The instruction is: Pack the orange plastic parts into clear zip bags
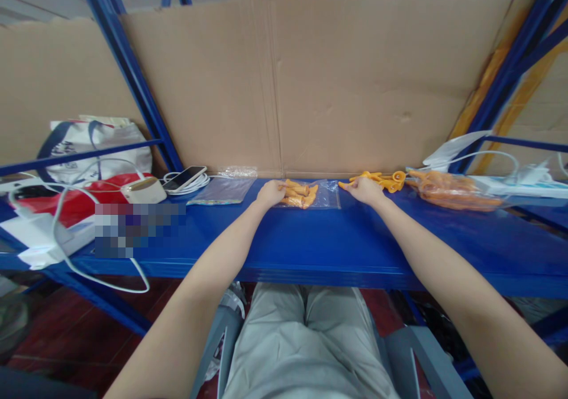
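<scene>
A clear plastic bag (329, 195) lies flat on the blue shelf, with several orange plastic pieces (298, 193) in or on its left part. My left hand (270, 193) is closed at the left end of this bag, its fingertips against the orange pieces. Just right of the bag, my right hand (367, 190) pinches an orange piece (343, 186) whose tip points left. Behind and beside that hand lies a loose pile of similar orange pieces (393, 181). The exact shape of the pieces is too small to make out.
A full bag of orange pieces (452, 190) lies to the right, near a white power strip (523, 187). Flat clear bags (225, 189), a phone (186, 177), a white power bank (144, 190) and cables are at left. Cardboard (355, 79) stands behind the blue shelf (319, 245).
</scene>
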Demonstrator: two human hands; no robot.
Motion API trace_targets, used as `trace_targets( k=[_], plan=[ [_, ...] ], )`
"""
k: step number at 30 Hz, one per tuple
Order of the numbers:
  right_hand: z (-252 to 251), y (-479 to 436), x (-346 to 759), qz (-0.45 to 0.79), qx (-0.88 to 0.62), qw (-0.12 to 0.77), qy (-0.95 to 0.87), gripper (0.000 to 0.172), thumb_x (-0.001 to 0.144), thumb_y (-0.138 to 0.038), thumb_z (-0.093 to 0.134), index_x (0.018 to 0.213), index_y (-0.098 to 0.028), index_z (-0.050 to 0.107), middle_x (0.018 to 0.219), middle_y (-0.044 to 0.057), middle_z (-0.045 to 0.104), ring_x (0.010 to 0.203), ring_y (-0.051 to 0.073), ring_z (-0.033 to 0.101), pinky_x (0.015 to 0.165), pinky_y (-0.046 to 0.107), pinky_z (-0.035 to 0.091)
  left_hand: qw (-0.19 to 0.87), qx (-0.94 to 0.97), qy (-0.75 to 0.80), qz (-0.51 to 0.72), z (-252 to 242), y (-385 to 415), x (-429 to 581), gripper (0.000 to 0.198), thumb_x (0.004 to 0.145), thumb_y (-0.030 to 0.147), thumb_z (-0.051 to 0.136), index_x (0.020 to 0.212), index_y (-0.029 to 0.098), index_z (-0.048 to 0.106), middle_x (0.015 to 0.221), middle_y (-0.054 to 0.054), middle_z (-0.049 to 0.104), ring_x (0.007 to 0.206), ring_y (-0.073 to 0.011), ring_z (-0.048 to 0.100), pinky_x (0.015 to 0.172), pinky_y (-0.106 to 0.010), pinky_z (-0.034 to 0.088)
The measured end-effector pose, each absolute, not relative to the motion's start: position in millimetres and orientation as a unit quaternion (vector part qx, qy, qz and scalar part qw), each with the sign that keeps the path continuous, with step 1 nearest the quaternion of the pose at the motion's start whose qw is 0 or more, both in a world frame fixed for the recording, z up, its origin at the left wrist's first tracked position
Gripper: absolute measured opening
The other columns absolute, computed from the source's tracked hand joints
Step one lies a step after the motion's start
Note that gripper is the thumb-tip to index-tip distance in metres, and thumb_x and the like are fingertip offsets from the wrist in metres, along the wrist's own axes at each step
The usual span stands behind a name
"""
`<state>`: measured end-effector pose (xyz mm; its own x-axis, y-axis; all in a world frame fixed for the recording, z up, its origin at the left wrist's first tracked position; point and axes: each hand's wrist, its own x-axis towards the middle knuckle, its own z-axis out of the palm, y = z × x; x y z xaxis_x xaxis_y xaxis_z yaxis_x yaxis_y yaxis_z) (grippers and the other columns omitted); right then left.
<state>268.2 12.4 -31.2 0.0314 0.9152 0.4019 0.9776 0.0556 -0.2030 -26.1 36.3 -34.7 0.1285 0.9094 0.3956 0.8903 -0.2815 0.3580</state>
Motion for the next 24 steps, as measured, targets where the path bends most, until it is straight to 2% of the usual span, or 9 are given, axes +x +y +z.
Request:
trace_targets(
  k=[3, 7, 13, 18, 24],
  plan=[
    [-17.6, -3.3, 254.9, -0.066, -0.716, 0.252, -0.647, 0.037, 0.082, -0.053, 0.054, 0.081, -0.018, 0.068, 0.086, 0.012, 0.069, 0.092, 0.029, 0.064, 0.077, 0.038, 0.047, 0.019, 0.753, 0.598, 0.275, -34.2, 36.2, -26.1, 0.034, 0.084, 0.019, 0.050, 0.110, 0.022, 0.073, 0.119, -0.006, 0.069, 0.111, -0.0241, 0.063, 0.099, -0.031, 0.047],
    [-8.2, -13.1, 243.7, -0.076, -0.690, 0.330, -0.640, 0.020, 0.076, -0.038, 0.060, 0.079, -0.019, 0.064, 0.098, 0.009, 0.067, 0.097, 0.028, 0.062, 0.083, 0.041, 0.045, 0.023, 0.753, 0.605, 0.259, -32.5, 35.1, -25.5, 0.034, 0.086, 0.020, 0.049, 0.111, 0.023, 0.072, 0.118, -0.004, 0.069, 0.110, -0.0221, 0.063, 0.097, -0.029, 0.047],
    [-9.3, -10.3, 238.7, 0.004, -0.586, 0.404, -0.703, 0.005, 0.068, -0.023, 0.058, 0.067, -0.018, 0.057, 0.082, 0.005, 0.064, 0.083, 0.020, 0.059, 0.078, 0.033, 0.045, 0.018, 0.750, 0.613, 0.247, -31.0, 33.3, -25.1, 0.034, 0.087, 0.020, 0.049, 0.113, 0.024, 0.071, 0.119, -0.004, 0.069, 0.110, -0.0211, 0.063, 0.096, -0.027, 0.047],
    [-12.6, -10.7, 235.6, 0.086, -0.542, 0.376, -0.747, 0.005, 0.067, -0.015, 0.054, 0.068, -0.017, 0.059, 0.075, 0.002, 0.065, 0.075, 0.016, 0.059, 0.072, 0.027, 0.046, 0.014, 0.751, 0.613, 0.245, -31.8, 34.6, -25.9, 0.034, 0.087, 0.022, 0.050, 0.114, 0.023, 0.071, 0.119, -0.006, 0.069, 0.110, -0.0229, 0.064, 0.095, -0.029, 0.048],
    [-21.4, -8.4, 238.5, 0.110, -0.572, 0.265, -0.769, 0.025, 0.066, -0.005, 0.056, 0.087, -0.014, 0.065, 0.081, 0.004, 0.069, 0.073, 0.015, 0.062, 0.070, 0.024, 0.048, 0.008, 0.754, 0.606, 0.254, -33.7, 36.8, -26.8, 0.033, 0.087, 0.020, 0.051, 0.113, 0.022, 0.071, 0.117, -0.007, 0.069, 0.108, -0.0235, 0.065, 0.094, -0.030, 0.049]
  ],
)
